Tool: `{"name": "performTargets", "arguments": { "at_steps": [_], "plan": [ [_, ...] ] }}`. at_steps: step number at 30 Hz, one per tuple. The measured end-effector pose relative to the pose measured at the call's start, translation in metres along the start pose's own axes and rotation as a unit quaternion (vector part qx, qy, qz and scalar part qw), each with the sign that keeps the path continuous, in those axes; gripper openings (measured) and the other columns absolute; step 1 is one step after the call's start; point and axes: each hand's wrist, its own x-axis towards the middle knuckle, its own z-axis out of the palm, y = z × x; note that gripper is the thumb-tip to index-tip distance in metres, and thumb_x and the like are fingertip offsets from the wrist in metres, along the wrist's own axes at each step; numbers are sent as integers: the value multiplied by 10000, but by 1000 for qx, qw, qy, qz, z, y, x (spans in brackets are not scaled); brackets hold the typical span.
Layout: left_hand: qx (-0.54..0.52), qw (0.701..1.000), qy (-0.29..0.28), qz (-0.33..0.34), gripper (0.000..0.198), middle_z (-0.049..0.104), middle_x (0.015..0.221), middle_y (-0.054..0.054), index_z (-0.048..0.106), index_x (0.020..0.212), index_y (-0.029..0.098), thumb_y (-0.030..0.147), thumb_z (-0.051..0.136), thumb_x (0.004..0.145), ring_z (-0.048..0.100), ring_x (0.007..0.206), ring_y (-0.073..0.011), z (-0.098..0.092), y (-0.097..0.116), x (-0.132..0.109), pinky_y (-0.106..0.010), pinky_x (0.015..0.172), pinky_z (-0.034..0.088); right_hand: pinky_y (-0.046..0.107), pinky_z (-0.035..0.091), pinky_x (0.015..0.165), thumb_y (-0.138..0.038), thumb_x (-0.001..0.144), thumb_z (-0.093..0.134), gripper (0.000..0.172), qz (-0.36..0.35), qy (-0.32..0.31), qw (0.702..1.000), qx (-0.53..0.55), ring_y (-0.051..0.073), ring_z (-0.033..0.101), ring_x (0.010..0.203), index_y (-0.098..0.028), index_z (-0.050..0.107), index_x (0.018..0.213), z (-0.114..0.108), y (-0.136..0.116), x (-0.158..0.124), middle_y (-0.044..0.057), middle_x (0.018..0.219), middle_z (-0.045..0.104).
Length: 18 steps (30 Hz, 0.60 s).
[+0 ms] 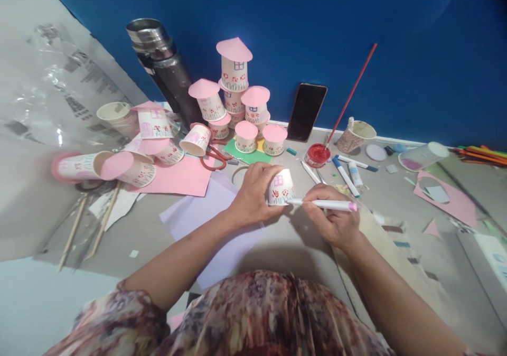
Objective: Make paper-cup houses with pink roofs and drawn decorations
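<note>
My left hand is closed around a small white paper cup, turned upside down, with a pink window, red flowers and green grass drawn on it. In my right hand is a white marker with a pink end, pinched between the fingers. Its tip meets the cup's side near the lower rim, by the green strokes. Just beyond the cup stand small paper-cup houses with pink roofs, among them one short house on green and yellow paper.
Stacked cup houses rise by the blue wall beside a dark flask. A phone leans there. A red paint pot holds a thin red stick. Red-handled scissors, purple paper and loose markers lie around.
</note>
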Motion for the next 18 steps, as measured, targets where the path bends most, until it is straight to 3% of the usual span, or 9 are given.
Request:
{"name": "performTargets", "arguments": {
  "at_steps": [10,18],
  "plan": [
    [-2,1000,-4,-1,722,561,1265,-119,537,1399,244,429,834,767,548,1189,-339,1,-1,1,-516,1065,456,275,460,536,-130,906,638,134,-5,-19,1000,-18,148,620,565,-230,652,818,-3,-2,2,0,687,685],
    [31,999,-6,5,719,569,1251,-118,546,1391,232,411,828,755,544,1171,-334,0,1,0,-509,1047,448,291,486,574,-140,909,652,124,-4,2,1000,-6,164,645,602,-237,665,833,0,-2,0,1,701,697]
  ]
}}
